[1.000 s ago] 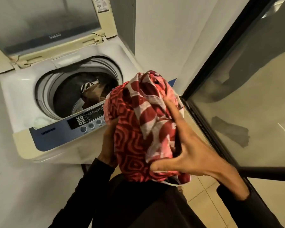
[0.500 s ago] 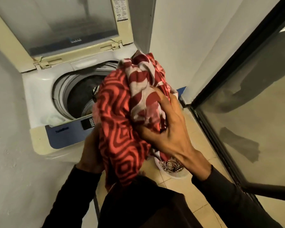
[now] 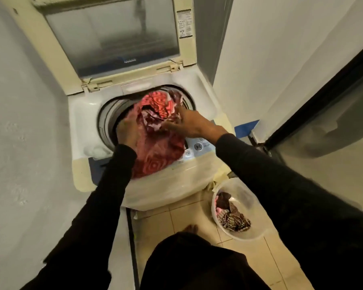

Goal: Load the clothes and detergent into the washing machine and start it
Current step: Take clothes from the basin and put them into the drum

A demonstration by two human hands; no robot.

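A top-loading washing machine (image 3: 82, 114) stands against the wall with its lid (image 3: 113, 38) raised. A bundle of red patterned clothes (image 3: 155, 143) lies across the drum opening and hangs over the front control panel (image 3: 197, 146). My left hand (image 3: 127, 132) grips the bundle's left side at the drum's rim. My right hand (image 3: 187, 124) rests on top of the bundle with its fingers spread. The hands and cloth are motion-blurred. The inside of the drum is hidden by the clothes. No detergent is in view.
A clear plastic basin (image 3: 247, 197) holding a few dark checked clothes (image 3: 233, 218) sits on the tiled floor right of the machine. A dark-framed glass door (image 3: 323, 143) runs along the right. A white wall closes in the left side.
Both hands have carried the red bundle from chest height forward and down onto the drum opening. The right hand's fingers have loosened from a grip to lying spread on the cloth.
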